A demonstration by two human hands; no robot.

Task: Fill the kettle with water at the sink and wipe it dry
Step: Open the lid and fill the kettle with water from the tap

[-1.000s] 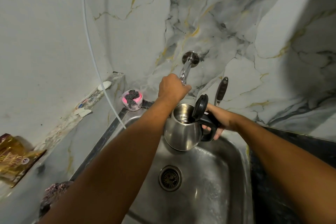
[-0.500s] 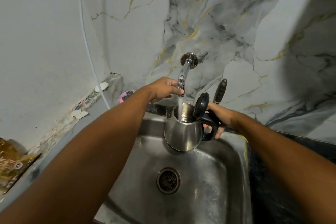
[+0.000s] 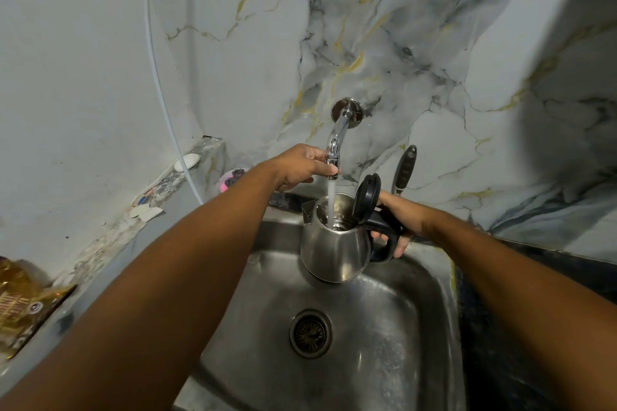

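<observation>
While water runs from the tap [image 3: 334, 147] into the steel kettle [image 3: 334, 248] above the sink [image 3: 410, 320], the right hand [image 3: 399, 215] clamps its black handle, the best hold; the left hand [image 3: 300, 165] pinches the tap. The kettle likely grows heavy, its wall slippery.

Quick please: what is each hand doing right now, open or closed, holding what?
Left hand: closed on the tap.
Right hand: closed on the kettle by its handle.

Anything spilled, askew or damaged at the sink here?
No spill: water from the tap runs straight into the open kettle, held over the sink. The ledge at left looks chipped, with loose fragments.
</observation>
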